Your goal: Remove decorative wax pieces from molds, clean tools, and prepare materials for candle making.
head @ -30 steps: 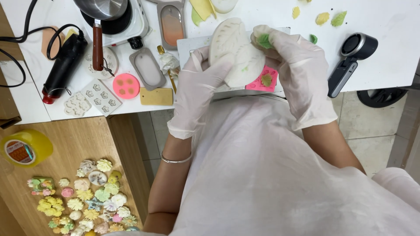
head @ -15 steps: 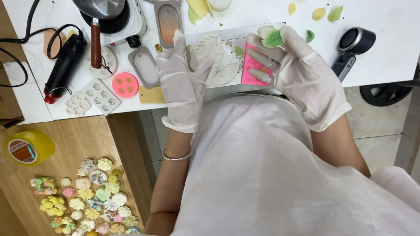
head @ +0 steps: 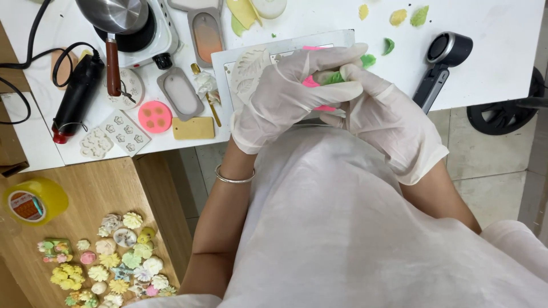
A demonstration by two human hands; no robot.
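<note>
Two gloved hands are meeting over the near edge of a white table [head: 502, 51], working a small pink mould [head: 311, 82] between them. The left hand [head: 285, 97] is lying across the top of the mould, its fingers [head: 337, 57] held together and curled over it, while the right hand [head: 388, 122] is cupping it from below and the side, fingers wrapped against it. Only slivers of the mould are showing between the white gloves: a bright pink edge above the left fingers, a patch in the middle and another strip beneath them. A green leaf-shaped piece [head: 335, 77] is sitting against the mould, pinched between the two hands. Both are hovering above a pale tray [head: 240, 57] holding white leaf moulds [head: 250, 65]. Further left a round pink mould [head: 154, 116], a tan tag [head: 193, 128] and a black heat tool [head: 77, 97] are resting on the table, and a heap of small pastel flowers [head: 108, 262] is lying on the wooden surface below.
</note>
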